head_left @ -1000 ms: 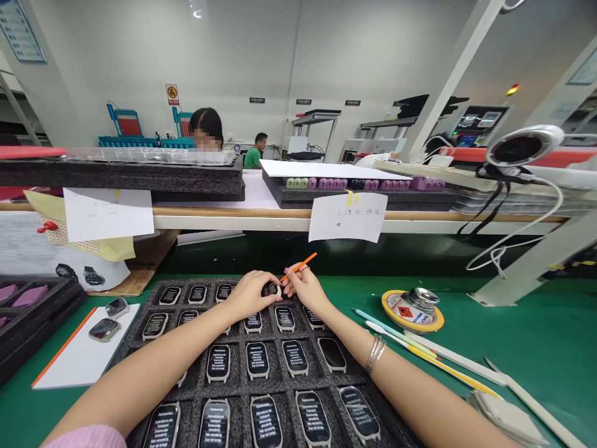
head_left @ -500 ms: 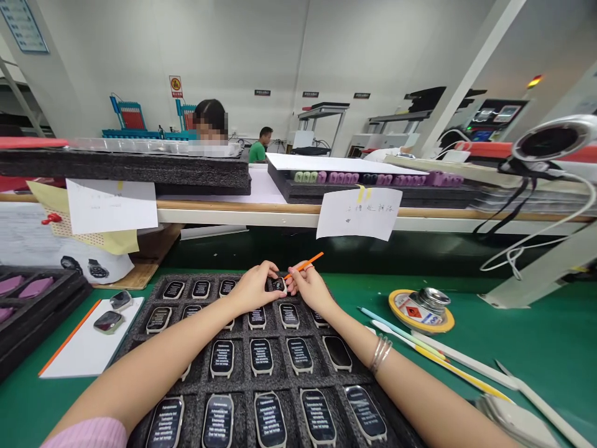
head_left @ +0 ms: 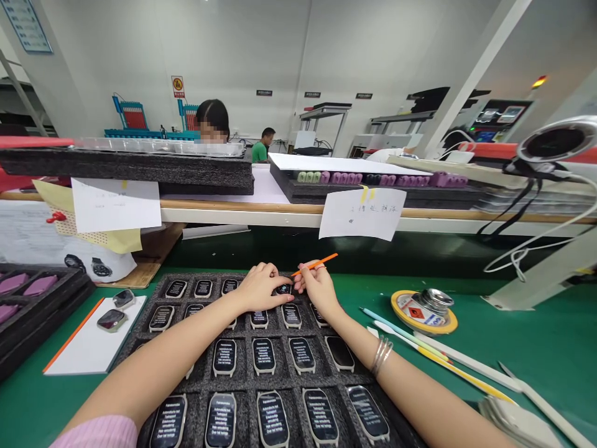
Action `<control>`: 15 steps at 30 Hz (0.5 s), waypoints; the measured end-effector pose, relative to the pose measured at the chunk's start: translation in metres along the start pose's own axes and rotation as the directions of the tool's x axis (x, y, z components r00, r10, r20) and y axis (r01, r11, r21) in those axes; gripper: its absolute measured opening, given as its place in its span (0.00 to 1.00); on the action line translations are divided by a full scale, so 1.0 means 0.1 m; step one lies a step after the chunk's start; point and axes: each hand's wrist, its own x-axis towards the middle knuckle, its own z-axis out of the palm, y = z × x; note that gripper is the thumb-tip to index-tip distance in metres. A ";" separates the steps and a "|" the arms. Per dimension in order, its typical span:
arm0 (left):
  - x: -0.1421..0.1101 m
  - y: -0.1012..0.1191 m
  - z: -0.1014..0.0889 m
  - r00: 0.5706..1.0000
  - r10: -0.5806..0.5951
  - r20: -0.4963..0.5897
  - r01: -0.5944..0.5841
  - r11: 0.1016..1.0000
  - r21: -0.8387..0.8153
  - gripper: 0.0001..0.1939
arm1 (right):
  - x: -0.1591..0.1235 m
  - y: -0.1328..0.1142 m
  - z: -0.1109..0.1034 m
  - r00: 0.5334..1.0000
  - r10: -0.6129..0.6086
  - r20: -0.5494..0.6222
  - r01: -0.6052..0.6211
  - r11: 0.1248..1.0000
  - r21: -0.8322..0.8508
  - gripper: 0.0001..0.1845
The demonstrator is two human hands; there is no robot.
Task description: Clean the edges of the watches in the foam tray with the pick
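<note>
White walls (head_left: pixel 373 56) enclose a factory room where a co-worker (head_left: pixel 212 118) sits beyond a long shelf (head_left: pixel 242 213), and a person in a green shirt (head_left: pixel 262 150) sits farther back. Green matting (head_left: pixel 513 354) covers the bench. Right of the hands lie pale sticks (head_left: pixel 420 351) and a tin (head_left: pixel 422 306) with a hazard label; to the left, two loose watches (head_left: pixel 111 320) rest on a white card (head_left: pixel 84 351). A dark foam tray (head_left: pixel 242 379) fills the middle of the bench, carrying rows of watches (head_left: pixel 263 356) with black screens and white text.

Both hands work at the tray's far end, around a top-row watch (head_left: pixel 283 289). It sits in its foam slot directly between them, mostly hidden. Its long axis seems to run away from the person, like its neighbours', though that is hard to confirm. The left hand (head_left: pixel 263 287) curves over the foam, its fingertips just at the watch's near edge; whether they grip it cannot be told. The right hand (head_left: pixel 317 287) lies just beside the watch, its fingers pinching an orange stick (head_left: pixel 317 265) that points up and to the right.
</note>
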 end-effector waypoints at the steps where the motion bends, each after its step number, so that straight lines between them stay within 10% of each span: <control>1: 0.01 0.00 0.00 1.000 0.002 -0.003 -0.002 1.000 -0.004 0.19 | 0.00 0.00 -0.02 1.000 -0.008 -0.014 0.008 1.000 0.002 0.17; 15: 0.02 -0.11 -0.07 1.000 -0.018 -0.002 0.016 0.960 -0.281 0.11 | -0.09 -0.06 0.01 0.996 -0.034 0.088 0.032 0.999 0.031 0.16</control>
